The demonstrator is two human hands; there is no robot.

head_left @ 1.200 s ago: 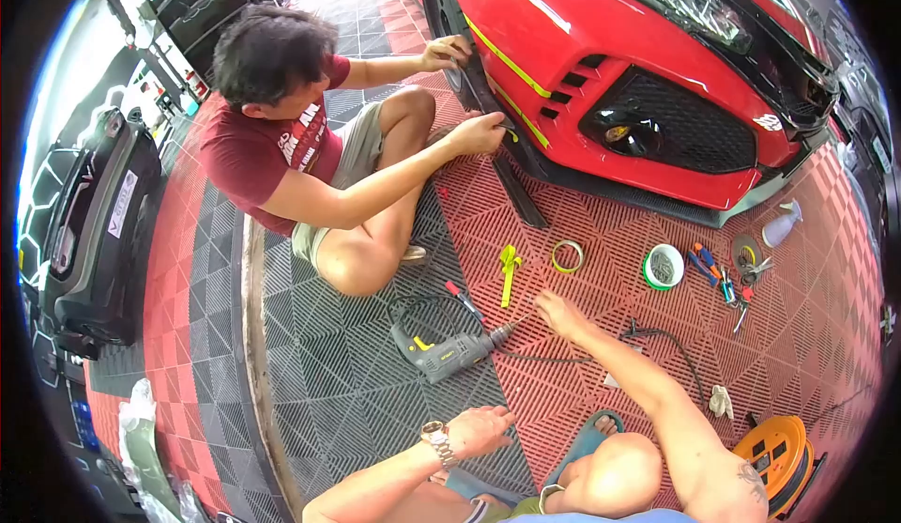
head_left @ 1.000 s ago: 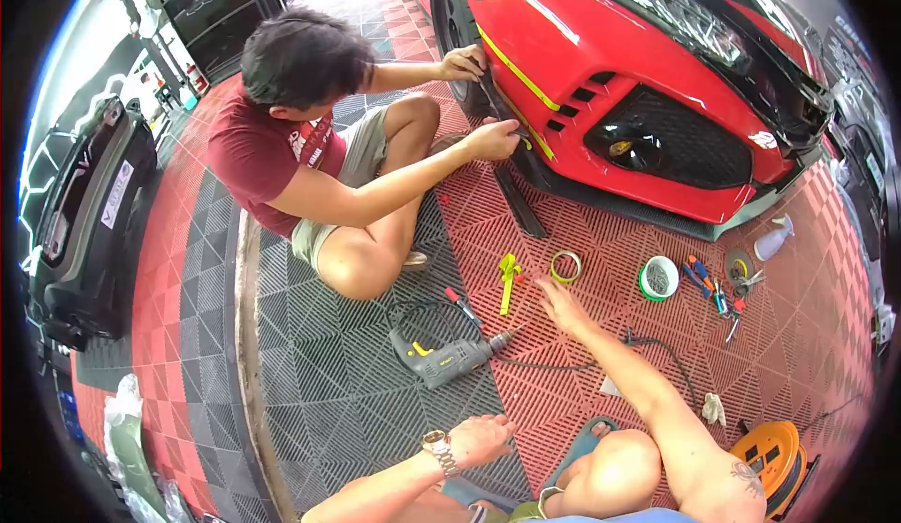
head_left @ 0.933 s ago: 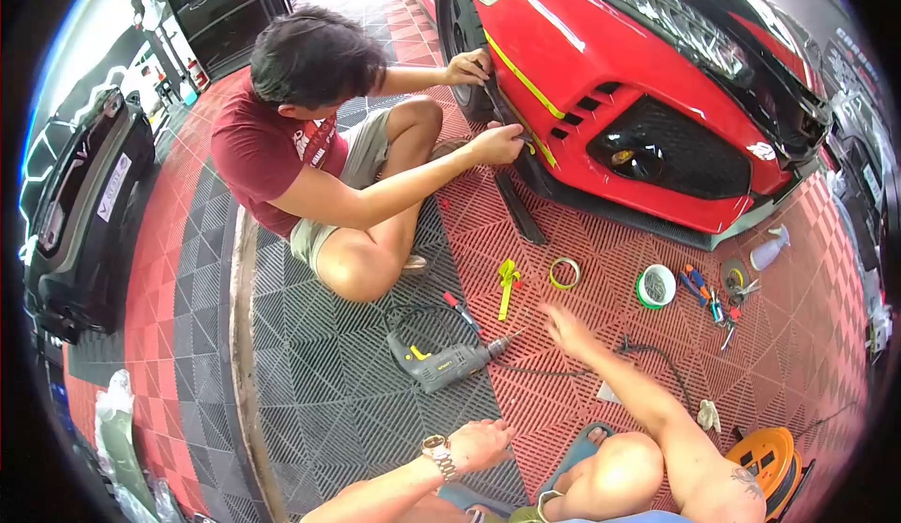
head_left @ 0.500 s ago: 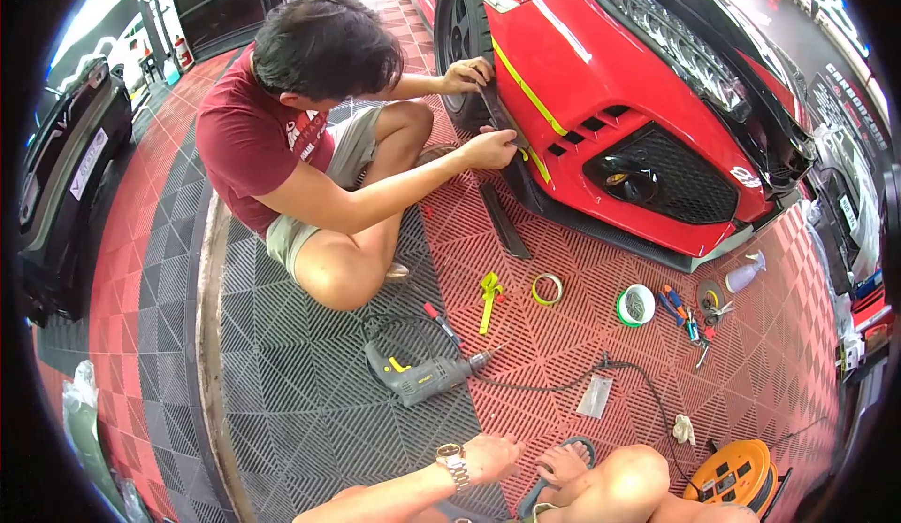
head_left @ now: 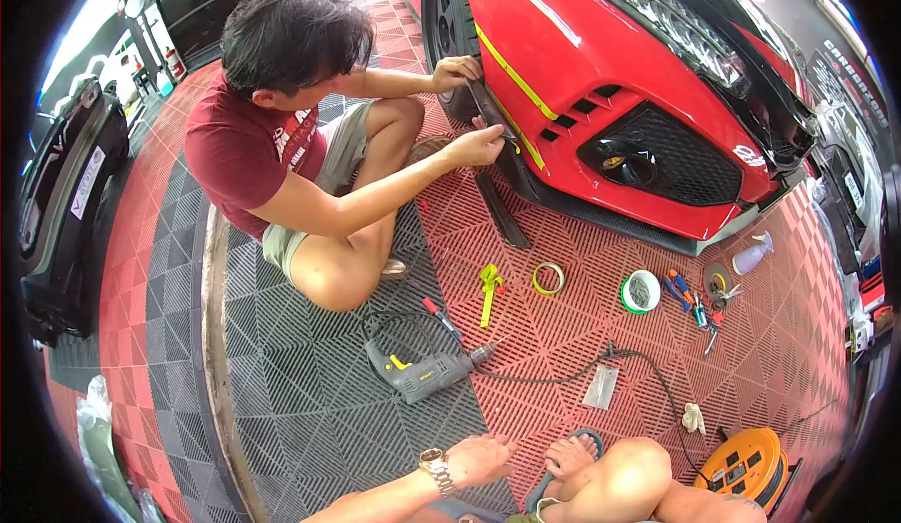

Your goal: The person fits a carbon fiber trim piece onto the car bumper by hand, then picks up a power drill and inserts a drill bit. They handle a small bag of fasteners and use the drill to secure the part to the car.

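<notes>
dark panel point(head_left: 849, 77): "CARBON…", partly legible | shirt point(head_left: 286, 143): lettering unreadable

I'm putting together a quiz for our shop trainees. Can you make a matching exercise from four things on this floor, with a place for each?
Things:
1. drill
2. tape roll
3. cable reel
4. spray bottle

Places:
A. by the low corner of the red bumper
B. beside the knee, bottom right
C. on the grey tiles, ahead of the left hand
D. just right of the yellow-green strip

Pairs: 1-C, 2-D, 3-B, 4-A
</notes>
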